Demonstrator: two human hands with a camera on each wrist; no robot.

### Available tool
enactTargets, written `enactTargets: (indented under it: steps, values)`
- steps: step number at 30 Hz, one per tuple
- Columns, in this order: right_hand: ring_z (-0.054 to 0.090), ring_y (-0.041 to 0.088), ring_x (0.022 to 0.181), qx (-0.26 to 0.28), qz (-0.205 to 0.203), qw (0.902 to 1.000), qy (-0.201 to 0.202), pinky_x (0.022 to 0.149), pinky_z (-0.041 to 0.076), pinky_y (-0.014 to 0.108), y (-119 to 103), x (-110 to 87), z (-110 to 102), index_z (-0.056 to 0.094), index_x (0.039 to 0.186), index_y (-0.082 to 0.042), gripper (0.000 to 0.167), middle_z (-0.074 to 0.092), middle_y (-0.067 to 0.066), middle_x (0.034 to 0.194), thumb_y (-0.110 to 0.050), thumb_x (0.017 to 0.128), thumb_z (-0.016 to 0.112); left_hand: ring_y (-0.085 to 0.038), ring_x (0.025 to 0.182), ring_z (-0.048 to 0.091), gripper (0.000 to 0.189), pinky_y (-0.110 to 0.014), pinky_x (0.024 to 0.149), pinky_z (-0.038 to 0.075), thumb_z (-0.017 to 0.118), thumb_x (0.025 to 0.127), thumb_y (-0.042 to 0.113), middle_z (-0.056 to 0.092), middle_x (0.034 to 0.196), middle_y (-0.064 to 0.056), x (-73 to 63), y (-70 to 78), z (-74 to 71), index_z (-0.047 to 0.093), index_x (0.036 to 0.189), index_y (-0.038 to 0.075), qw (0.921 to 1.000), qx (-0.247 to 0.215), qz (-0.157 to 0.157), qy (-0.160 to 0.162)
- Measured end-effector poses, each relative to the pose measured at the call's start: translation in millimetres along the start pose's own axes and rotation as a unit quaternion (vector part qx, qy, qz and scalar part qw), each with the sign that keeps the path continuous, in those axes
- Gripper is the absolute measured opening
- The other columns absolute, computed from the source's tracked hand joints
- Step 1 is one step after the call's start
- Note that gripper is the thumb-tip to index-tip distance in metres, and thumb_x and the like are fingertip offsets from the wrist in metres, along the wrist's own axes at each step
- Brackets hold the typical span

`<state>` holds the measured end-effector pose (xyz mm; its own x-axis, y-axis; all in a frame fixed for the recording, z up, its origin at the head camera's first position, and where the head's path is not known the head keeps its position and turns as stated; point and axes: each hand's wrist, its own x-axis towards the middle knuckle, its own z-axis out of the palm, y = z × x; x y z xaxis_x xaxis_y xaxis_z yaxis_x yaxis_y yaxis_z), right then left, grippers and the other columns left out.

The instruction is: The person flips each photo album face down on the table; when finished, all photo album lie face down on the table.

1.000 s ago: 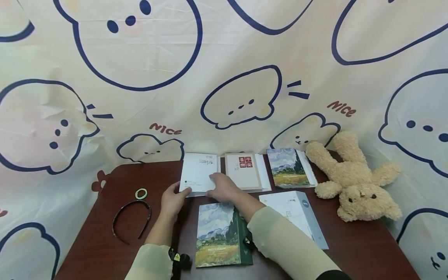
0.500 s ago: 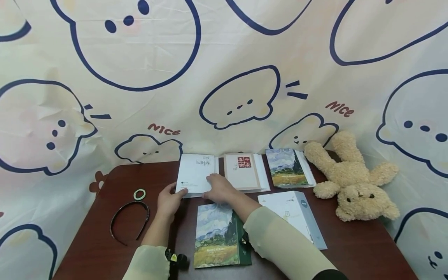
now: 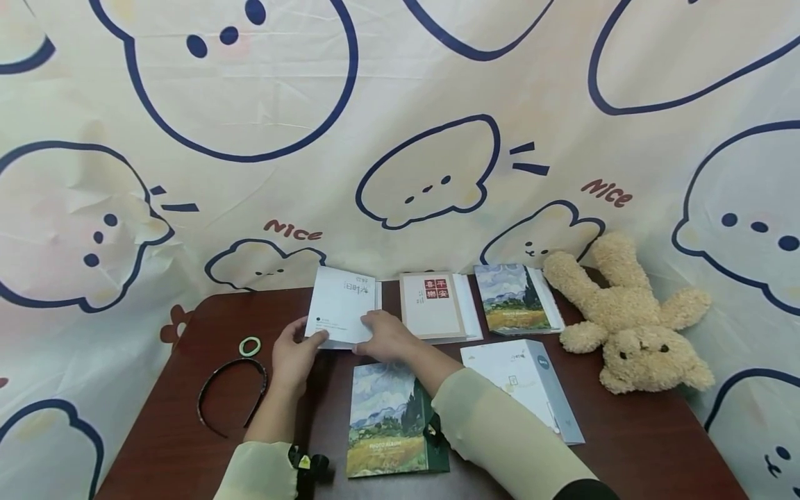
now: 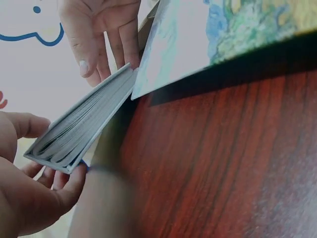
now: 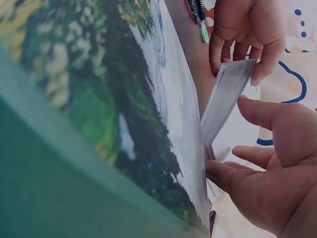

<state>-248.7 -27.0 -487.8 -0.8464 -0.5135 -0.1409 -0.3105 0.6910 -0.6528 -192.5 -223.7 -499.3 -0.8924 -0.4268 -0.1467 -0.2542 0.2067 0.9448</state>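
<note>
In the head view a white photo album (image 3: 342, 305) with dark printed characters is at the back left of the table, tilted. My left hand (image 3: 294, 355) grips its lower left corner, thumb on the cover. The left wrist view shows the fingers (image 4: 69, 186) of that hand curled under the album's thick page edge (image 4: 91, 116). My right hand (image 3: 389, 335) is at the album's lower right corner. Its thumb and fingers stand spread around that corner in the right wrist view, fingers (image 5: 225, 173) fairly straight. Just in front lies a green-spined landscape album (image 3: 387, 420).
Right of the white album lie a beige album (image 3: 432, 309) and a smaller landscape album (image 3: 509, 298). A white box-like album (image 3: 512, 382) and a plush bear (image 3: 644, 326) are at right. At left are a black headband (image 3: 203, 396) and a green ring (image 3: 250, 346).
The white photo album has shifted left, and its upper edge now sits higher and slanted. Both hands moved left with it. The other things on the table stayed put.
</note>
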Motion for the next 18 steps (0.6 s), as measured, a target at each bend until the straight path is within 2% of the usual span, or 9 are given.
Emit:
enactTargets:
  steps: [5,9,13,18]
  values:
    - [0.046,0.029,0.144,0.032,-0.004,0.9995,0.006,0.116,0.040,0.040,-1.0,0.2,0.6,0.055,0.149,-0.006,0.065,0.048,0.013,0.156,-0.032,0.093,0.076,-0.026,0.110,0.053,0.059,-0.028,0.080,0.049,0.073,0.094,0.021,0.058,0.133,-0.015,-1.3,5.7,-2.5,0.054,0.147,0.007,0.9990,0.027,0.027,0.024]
    - [0.052,0.028,0.139,0.055,0.000,0.9984,0.010,0.113,0.043,0.041,-1.6,0.5,0.4,0.057,0.149,-0.008,0.062,0.051,0.012,0.154,-0.030,0.094,0.076,-0.024,0.108,0.052,0.055,-0.027,0.079,0.047,0.074,0.093,0.021,0.061,0.130,-0.012,-2.3,9.1,-3.2,0.058,0.144,0.008,0.9975,0.037,0.048,0.034]
    - [0.060,0.027,0.126,0.085,0.009,0.9963,0.010,0.106,0.049,0.041,-3.1,0.2,0.6,0.058,0.148,-0.010,0.059,0.056,0.011,0.148,-0.027,0.094,0.077,-0.023,0.107,0.052,0.053,-0.024,0.077,0.047,0.075,0.093,0.020,0.062,0.127,-0.011,-4.3,12.3,-3.8,0.060,0.143,0.009,0.9966,0.033,0.065,0.039]
    - [0.062,0.025,0.117,0.126,0.016,0.9919,0.008,0.096,0.053,0.039,-3.8,0.4,1.3,0.059,0.147,-0.011,0.059,0.062,0.012,0.138,-0.025,0.094,0.078,-0.022,0.106,0.051,0.052,-0.022,0.074,0.048,0.076,0.093,0.020,0.060,0.126,-0.010,-8.8,17.9,-5.6,0.062,0.142,0.011,0.9956,0.034,0.076,0.042]
